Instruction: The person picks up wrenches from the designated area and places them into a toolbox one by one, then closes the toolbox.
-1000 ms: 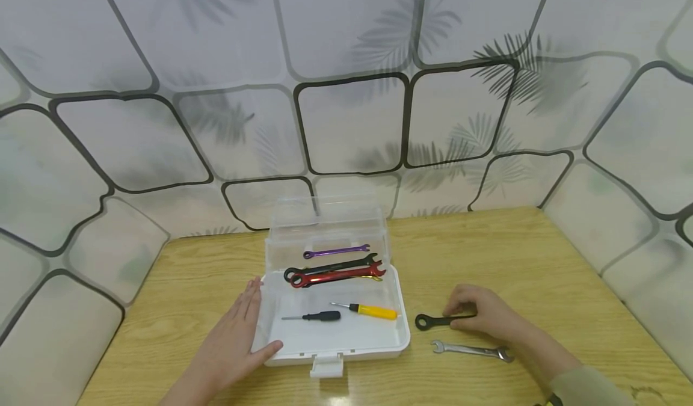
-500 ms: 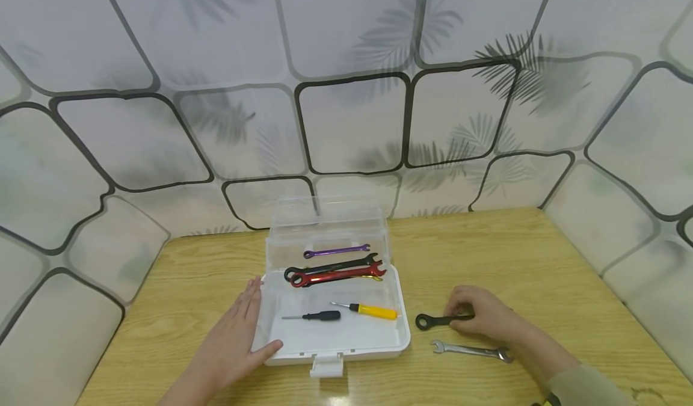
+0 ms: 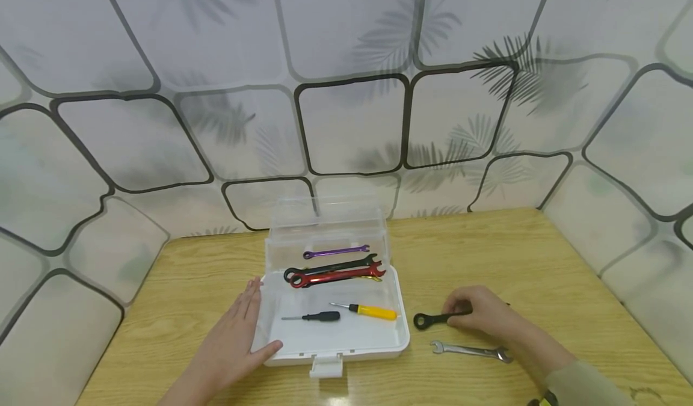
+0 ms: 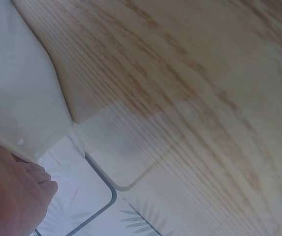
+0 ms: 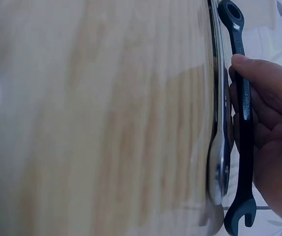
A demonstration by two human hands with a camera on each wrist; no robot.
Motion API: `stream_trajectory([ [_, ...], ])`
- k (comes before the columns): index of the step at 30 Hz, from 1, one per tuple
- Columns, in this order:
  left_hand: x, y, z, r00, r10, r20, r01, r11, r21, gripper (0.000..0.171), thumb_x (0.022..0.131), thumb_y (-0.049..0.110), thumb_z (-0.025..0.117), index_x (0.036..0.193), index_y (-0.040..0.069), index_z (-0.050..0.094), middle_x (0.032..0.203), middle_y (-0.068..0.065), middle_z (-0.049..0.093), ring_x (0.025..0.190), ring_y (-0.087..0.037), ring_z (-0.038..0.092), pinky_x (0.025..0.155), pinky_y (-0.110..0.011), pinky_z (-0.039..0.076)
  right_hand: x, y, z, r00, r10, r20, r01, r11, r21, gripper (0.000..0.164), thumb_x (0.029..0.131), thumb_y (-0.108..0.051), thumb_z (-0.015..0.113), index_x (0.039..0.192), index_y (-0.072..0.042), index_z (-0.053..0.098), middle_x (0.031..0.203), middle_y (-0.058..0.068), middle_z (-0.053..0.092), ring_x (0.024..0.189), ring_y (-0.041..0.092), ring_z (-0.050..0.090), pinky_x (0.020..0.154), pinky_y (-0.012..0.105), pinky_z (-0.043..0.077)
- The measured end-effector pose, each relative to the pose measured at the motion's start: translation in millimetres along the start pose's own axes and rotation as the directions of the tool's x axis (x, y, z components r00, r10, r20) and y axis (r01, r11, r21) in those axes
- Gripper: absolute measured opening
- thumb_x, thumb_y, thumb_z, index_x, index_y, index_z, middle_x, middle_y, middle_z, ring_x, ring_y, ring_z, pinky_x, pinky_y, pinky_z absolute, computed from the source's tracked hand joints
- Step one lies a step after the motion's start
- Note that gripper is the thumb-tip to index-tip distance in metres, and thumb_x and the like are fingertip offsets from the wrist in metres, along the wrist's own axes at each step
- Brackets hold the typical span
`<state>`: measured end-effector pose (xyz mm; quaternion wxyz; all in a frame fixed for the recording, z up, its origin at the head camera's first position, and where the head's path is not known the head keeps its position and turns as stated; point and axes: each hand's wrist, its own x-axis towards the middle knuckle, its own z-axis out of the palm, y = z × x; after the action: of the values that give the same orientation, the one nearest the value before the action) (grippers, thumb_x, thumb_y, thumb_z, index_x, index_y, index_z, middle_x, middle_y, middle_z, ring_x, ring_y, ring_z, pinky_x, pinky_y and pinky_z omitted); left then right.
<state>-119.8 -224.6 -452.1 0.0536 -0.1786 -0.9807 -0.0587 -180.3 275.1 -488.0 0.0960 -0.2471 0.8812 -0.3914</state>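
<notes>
Patterned walls [image 3: 352,129]: pale, printed with grey leaves and dark rounded outlines, they closed in the far side and both ends.
Wooden table [image 3: 460,249]: yellowish and grained, light glinting before the box.
Left hand [image 3: 230,334]: straight fingers together along the box's left side, thumb apart on its front corner.
White box [image 3: 405,336]: stood open, clear lid [image 3: 327,216] tipped back, latch [image 3: 327,366] hanging in front.
Inside: black screwdriver [image 3: 326,316], overlapping dark wrench [image 3: 325,269] and red wrench [image 3: 335,275] behind, then yellow screwdriver [image 3: 377,312].
Purple wrench [image 3: 337,251]: farthest back, by the lid.
Between: the box's right wall separated those tools from the held wrench.
Black wrench [image 3: 433,320]: right of the box, ring end towards it; I couldn't tell whether it touched the table.
Silver wrench [image 3: 468,350]: lay just nearer the person.
Right hand [image 3: 484,313]: thumb and fingers pinched the black wrench's shaft.
</notes>
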Motion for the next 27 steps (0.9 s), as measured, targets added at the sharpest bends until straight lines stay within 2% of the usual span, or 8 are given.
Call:
stream_trajectory([
  [14, 0.0, 0.8, -1.2, 0.999, 0.023, -0.031, -0.022, 1.0, 0.016, 0.108, 0.093, 0.068, 0.066, 0.158, -0.013, 0.036, 0.172, -0.025, 0.031, 0.157, -0.042, 0.039, 0.124, -0.054, 0.042, 3.5, -2.9, -6.5, 1.0, 0.004, -0.01, -0.005, 0.998, -0.069, 0.012, 0.091, -0.014, 0.081, 0.102, -0.01, 0.08, 0.096, -0.002, 0.08, 0.086, -0.004, 0.066, 0.078, 0.02, 0.06],
  [20, -0.2, 0.4, -1.4, 0.999, 0.024, -0.031, -0.024, 0.999, 0.023, 0.108, 0.093, 0.068, 0.067, 0.158, -0.013, 0.036, 0.172, -0.026, 0.031, 0.156, -0.042, 0.039, 0.125, -0.053, 0.042, 6.9, -8.6, -13.2, 0.999, 0.046, -0.02, -0.048, 0.996, -0.07, 0.012, 0.09, -0.012, 0.081, 0.102, -0.01, 0.08, 0.097, -0.002, 0.08, 0.087, -0.003, 0.065, 0.078, 0.02, 0.058],
  [23, -0.2, 0.4, -1.6, 1.0, 0.009, -0.014, -0.009, 1.0, 0.009, 0.109, 0.093, 0.068, 0.066, 0.158, -0.013, 0.035, 0.172, -0.026, 0.031, 0.157, -0.043, 0.038, 0.125, -0.054, 0.041, 9.7, -13.4, -18.0, 0.998, 0.058, -0.026, -0.06, 0.996, -0.063, 0.01, 0.091, -0.011, 0.08, 0.101, -0.01, 0.08, 0.096, -0.002, 0.079, 0.085, -0.003, 0.064, 0.075, 0.02, 0.057],
  [27, -0.6, 0.5, -2.1, 1.0, 0.014, -0.022, -0.014, 1.0, 0.012, 0.108, 0.093, 0.068, 0.067, 0.158, -0.014, 0.036, 0.171, -0.027, 0.032, 0.156, -0.043, 0.039, 0.125, -0.054, 0.042, 14.0, -19.9, -25.2, 0.999, 0.043, -0.032, -0.046, 0.995, -0.086, 0.008, 0.091, -0.009, 0.08, 0.099, -0.009, 0.08, 0.094, -0.002, 0.079, 0.081, -0.004, 0.062, 0.071, 0.02, 0.055],
])
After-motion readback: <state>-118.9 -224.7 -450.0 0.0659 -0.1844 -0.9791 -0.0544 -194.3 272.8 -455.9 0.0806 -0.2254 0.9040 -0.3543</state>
